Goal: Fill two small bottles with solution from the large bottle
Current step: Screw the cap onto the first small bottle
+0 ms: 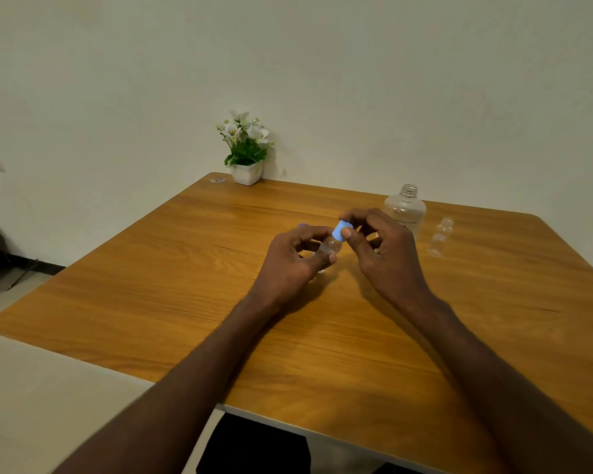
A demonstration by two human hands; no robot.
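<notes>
On the wooden table (185, 268), largest first: the large bottle (405, 208), clear, uncapped and upright, stands behind the right hand (384, 254); an uncapped small bottle (441, 237) stands near it to the right; the left hand (295, 261) grasps a second small bottle (330, 247), tilted, clear, its liquid level too faint to read; right fingertips pinch its blue cap (339, 231); a purplish object (302, 225), possibly another cap, peeks beyond the left fingers. Risk, as judged: the tilt could spill contents if the cap sits loose or cross-threaded; an elbow could topple the open bottles.
</notes>
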